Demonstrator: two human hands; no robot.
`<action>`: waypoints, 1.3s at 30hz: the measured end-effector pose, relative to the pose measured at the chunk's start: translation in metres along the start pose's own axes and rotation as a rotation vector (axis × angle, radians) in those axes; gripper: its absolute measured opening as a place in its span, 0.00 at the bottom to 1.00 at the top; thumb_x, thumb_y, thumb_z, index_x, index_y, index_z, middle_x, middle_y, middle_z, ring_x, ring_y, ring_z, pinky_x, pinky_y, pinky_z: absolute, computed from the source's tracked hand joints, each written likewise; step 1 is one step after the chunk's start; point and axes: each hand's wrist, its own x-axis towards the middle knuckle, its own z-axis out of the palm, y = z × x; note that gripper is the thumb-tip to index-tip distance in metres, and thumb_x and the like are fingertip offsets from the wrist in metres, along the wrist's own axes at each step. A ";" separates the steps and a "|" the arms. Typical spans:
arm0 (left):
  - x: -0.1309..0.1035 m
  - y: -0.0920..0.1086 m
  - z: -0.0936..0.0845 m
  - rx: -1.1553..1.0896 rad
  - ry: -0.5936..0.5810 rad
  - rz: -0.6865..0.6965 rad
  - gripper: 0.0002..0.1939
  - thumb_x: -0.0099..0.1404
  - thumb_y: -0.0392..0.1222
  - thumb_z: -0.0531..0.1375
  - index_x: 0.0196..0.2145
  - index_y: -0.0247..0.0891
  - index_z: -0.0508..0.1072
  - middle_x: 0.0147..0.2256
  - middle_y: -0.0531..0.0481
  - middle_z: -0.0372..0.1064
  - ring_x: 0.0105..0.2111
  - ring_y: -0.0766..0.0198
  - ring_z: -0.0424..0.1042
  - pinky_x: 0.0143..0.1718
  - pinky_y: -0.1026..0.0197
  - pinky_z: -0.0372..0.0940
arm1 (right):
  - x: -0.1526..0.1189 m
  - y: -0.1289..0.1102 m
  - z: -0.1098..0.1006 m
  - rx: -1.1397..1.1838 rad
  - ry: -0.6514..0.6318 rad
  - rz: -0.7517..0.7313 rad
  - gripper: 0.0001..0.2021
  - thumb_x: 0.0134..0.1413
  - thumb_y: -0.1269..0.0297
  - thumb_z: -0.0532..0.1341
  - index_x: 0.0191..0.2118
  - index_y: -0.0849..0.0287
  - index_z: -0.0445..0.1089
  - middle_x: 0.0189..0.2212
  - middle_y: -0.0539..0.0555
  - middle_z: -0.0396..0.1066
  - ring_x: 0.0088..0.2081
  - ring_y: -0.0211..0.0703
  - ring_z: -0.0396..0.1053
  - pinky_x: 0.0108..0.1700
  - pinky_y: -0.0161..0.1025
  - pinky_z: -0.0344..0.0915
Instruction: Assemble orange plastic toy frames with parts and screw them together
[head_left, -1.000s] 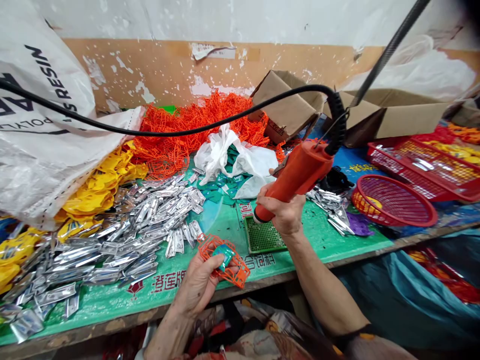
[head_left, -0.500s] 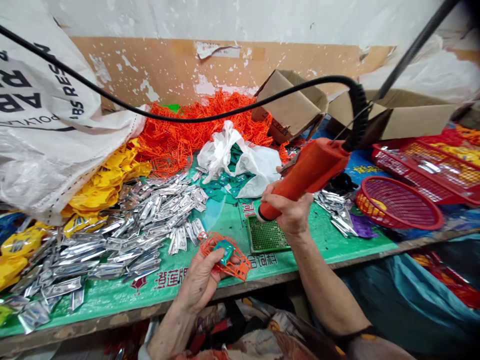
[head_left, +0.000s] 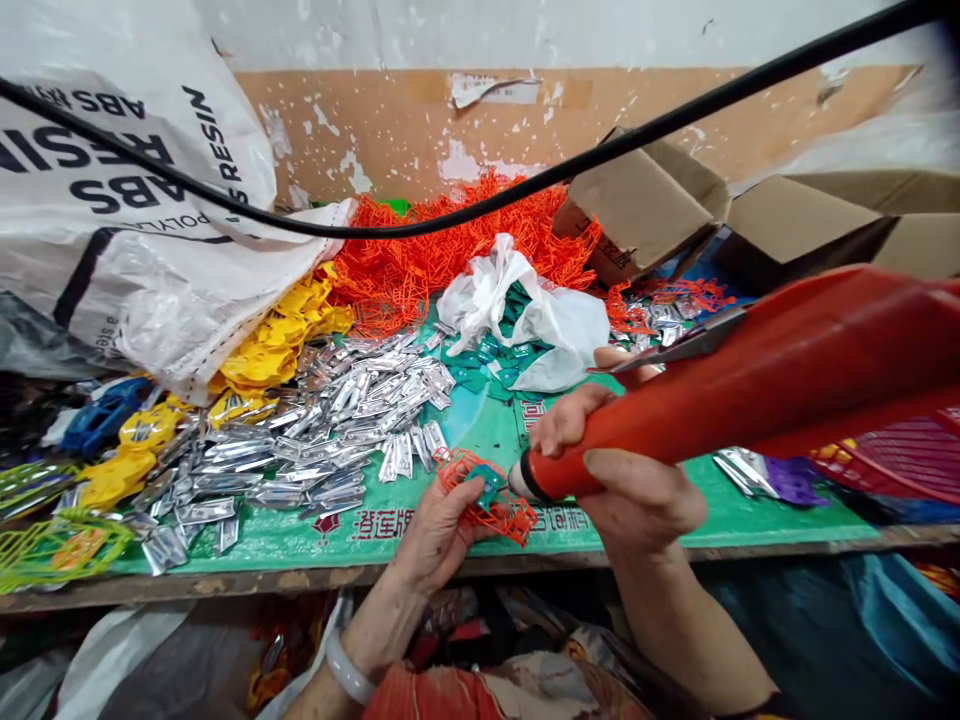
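Note:
My left hand is closed on an orange plastic lattice frame, its thumb on a small green piece that lies against the frame. Wrapped around a red electric screwdriver, my right hand keeps it tilted with the nose pointing down and left. That nose is right beside the green piece; the tip is hard to make out, so I cannot tell whether it touches. Behind my hands, a crumpled white plastic bag lies with more green pieces spilling from it.
Silver metal-looking pieces cover the table's left half, with yellow parts beside a white sack. Orange frames are heaped at the back near cardboard boxes. A black cable crosses above; a red basket stands right.
My right hand has brought the screwdriver down and left, its nose now at the frame and green piece. The view has shifted slightly left. My left hand keeps its hold on the frame.

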 end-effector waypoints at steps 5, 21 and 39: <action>0.000 -0.001 0.000 0.021 -0.019 0.005 0.18 0.51 0.42 0.72 0.38 0.35 0.73 0.29 0.51 0.76 0.26 0.61 0.77 0.25 0.59 0.75 | -0.006 0.006 0.003 0.001 -0.007 0.082 0.25 0.40 0.67 0.70 0.48 0.46 0.68 0.26 0.45 0.70 0.26 0.40 0.68 0.32 0.42 0.67; 0.001 -0.002 0.001 0.011 -0.019 0.020 0.20 0.50 0.43 0.73 0.38 0.35 0.73 0.30 0.52 0.74 0.27 0.62 0.75 0.25 0.60 0.74 | -0.008 0.011 0.001 -0.012 -0.037 0.092 0.26 0.42 0.67 0.70 0.50 0.45 0.67 0.27 0.45 0.69 0.27 0.39 0.68 0.31 0.40 0.67; 0.000 -0.004 0.000 0.008 -0.042 0.040 0.18 0.51 0.42 0.72 0.38 0.36 0.74 0.28 0.53 0.73 0.26 0.64 0.74 0.27 0.60 0.73 | -0.014 0.020 -0.008 -0.266 -0.079 0.114 0.18 0.40 0.61 0.70 0.41 0.51 0.69 0.26 0.48 0.68 0.28 0.44 0.68 0.35 0.46 0.70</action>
